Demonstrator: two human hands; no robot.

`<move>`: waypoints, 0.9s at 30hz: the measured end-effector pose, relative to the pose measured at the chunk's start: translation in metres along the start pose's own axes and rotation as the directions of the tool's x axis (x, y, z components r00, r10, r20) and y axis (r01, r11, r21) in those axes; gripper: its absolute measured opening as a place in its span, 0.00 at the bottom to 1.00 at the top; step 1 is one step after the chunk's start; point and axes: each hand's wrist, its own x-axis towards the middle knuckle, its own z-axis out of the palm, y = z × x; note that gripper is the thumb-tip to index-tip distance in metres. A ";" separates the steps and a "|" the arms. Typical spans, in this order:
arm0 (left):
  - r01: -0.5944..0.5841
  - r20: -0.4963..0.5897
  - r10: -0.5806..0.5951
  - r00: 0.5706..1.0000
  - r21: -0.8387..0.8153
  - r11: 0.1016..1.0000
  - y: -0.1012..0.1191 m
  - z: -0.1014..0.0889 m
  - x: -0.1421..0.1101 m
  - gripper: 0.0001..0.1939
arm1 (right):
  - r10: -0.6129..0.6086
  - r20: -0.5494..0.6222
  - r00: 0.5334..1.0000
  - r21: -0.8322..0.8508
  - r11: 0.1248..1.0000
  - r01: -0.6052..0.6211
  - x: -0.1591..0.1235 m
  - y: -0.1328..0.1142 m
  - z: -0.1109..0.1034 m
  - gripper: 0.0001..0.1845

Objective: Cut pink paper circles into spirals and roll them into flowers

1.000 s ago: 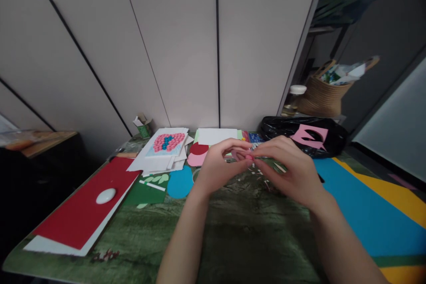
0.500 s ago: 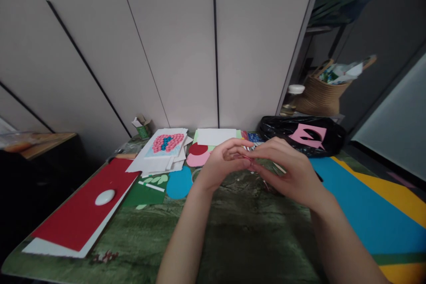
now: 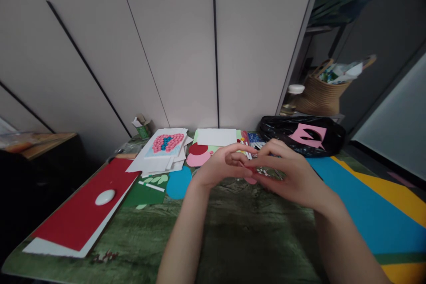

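Note:
My left hand (image 3: pixel 223 165) and my right hand (image 3: pixel 282 169) meet above the middle of the table, fingertips close together. Between them is a small piece of pink paper (image 3: pixel 250 180), its lower edge showing below the fingertips; the rest of it is covered by fingers. Both hands are closed in a pinch on it. Behind the left hand lie a pink paper shape (image 3: pixel 197 160) and a dark red one (image 3: pixel 197 148). Small paper scraps (image 3: pixel 266 172) are partly visible behind the right fingers.
White sheets (image 3: pixel 143 163) carry a card with pink and blue rosettes (image 3: pixel 168 143). Red paper (image 3: pixel 89 213) with a white oval object (image 3: pixel 105 197) lies left, near green paper (image 3: pixel 146 193) and a blue shape (image 3: pixel 179 184). Blue sheets (image 3: pixel 359 213) and a black bag (image 3: pixel 276 131) are right.
Both hands have shifted slightly, with the fingertips a little lower. More of the pink paper now shows beneath them. The things on the table have not moved.

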 end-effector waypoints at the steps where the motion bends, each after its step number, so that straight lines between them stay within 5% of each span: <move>1: 0.011 0.008 -0.011 1.000 0.014 1.000 0.000 -0.001 0.000 0.22 | 0.009 0.028 1.000 0.007 1.000 -0.009 0.000 0.000 -0.001 0.10; 13: 0.070 0.041 -0.078 0.996 0.171 0.983 0.000 -0.004 0.000 0.28 | 0.034 0.196 0.980 0.012 0.999 -0.037 -0.003 0.000 -0.006 0.08; 19: -0.009 -0.115 -0.001 0.993 -0.086 0.996 -0.004 0.010 0.008 0.28 | -0.022 -0.091 0.996 -0.079 0.997 0.015 -0.001 0.006 -0.001 0.10; 24: -0.139 -0.294 0.043 0.955 -0.313 0.939 -0.008 0.034 0.015 0.27 | -0.100 -0.366 0.925 -0.221 0.975 0.018 -0.001 0.014 0.010 0.13; 27: -0.176 -0.324 0.059 0.944 -0.346 0.922 -0.009 0.038 0.017 0.26 | -0.125 -0.417 0.900 -0.271 0.963 0.008 -0.001 0.014 0.014 0.15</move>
